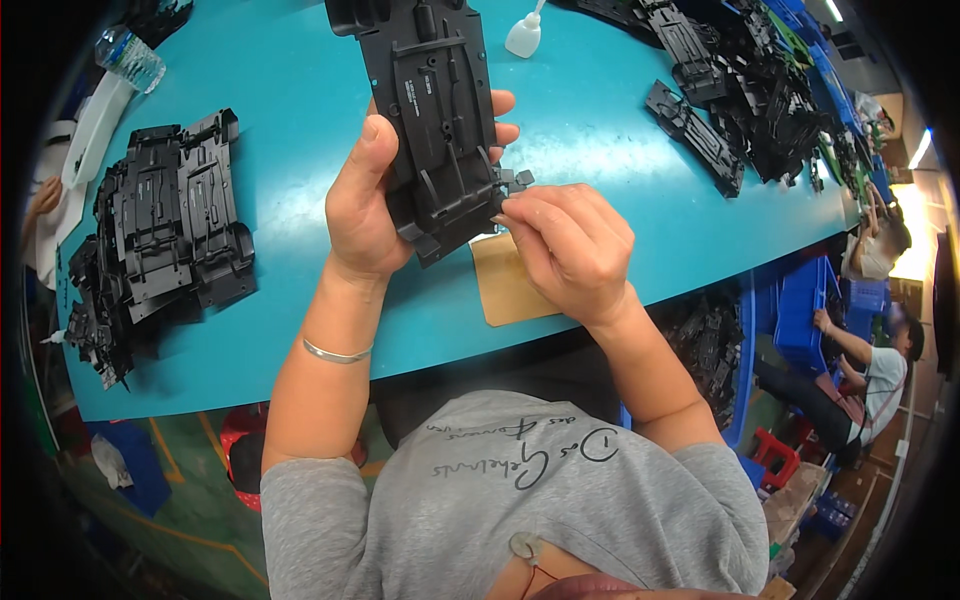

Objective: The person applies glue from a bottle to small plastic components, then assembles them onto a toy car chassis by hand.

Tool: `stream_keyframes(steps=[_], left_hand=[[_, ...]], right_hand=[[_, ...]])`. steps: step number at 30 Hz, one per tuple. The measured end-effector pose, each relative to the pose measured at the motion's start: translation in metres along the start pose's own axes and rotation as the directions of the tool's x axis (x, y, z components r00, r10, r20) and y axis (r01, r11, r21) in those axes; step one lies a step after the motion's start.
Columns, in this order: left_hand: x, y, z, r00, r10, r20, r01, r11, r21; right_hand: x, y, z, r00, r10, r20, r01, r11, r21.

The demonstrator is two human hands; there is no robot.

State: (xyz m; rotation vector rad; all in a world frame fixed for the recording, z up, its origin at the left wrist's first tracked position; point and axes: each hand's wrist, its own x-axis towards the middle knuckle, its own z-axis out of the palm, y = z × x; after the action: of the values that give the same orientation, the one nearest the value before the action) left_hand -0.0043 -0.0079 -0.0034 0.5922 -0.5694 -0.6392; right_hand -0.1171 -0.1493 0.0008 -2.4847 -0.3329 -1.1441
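Black panel [435, 110] above teal table [590, 130]: left fingers [507, 133] clasping, right fingers [540, 210] pinching edge; green floor [190, 510].

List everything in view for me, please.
table: one, teal, centre
held moulding: one, black, centre
stacked mouldings: many, black, left
heaped mouldings: many, black, upper right
small pieces: count unclear, dark, beside held moulding
squeeze bottle: one, white, top centre
clear bottle: one, clear, upper left
sheet: one, tan, on table
crates: several, blue, right
stool: at least one, red, lower right
co-workers: at least three, pale tops, edges
bracelet: one, silver, left forearm
shirt: one, grey, bottom
left hand: one, bare, gripping held moulding
right hand: one, bare, fingers at moulding's corner
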Motion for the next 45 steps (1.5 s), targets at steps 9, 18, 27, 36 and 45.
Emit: stream_keyframes(steps=[9,18,27,36,45], left_hand=[[-0.001,-0.002,0.001,0.999,-0.004,0.037,0.003,1.000,0.024],[0.004,0.022,-0.001,0.994,0.103,-0.027,-0.095,0.976,0.195],[-0.029,0.155,-0.021,0.820,0.480,-0.313,-0.155,0.711,0.686],[-0.136,0.366,-0.154,0.705,0.273,-0.655,0.582,0.306,0.754],[-0.133,0.379,-0.165,0.645,0.707,-0.289,0.540,-0.154,0.828]], right_hand=[[-0.001,-0.004,-0.002,0.999,0.045,0.021,-0.046,0.999,0.015],[0.008,0.021,-0.008,0.987,0.159,0.026,-0.160,0.987,0.032],[-0.022,0.205,-0.097,0.852,0.451,0.268,-0.086,0.624,-0.777],[-0.052,0.260,-0.105,0.814,0.497,0.301,-0.171,0.700,-0.693],[-0.017,0.214,-0.123,0.685,0.598,0.416,-0.367,0.776,-0.512]])
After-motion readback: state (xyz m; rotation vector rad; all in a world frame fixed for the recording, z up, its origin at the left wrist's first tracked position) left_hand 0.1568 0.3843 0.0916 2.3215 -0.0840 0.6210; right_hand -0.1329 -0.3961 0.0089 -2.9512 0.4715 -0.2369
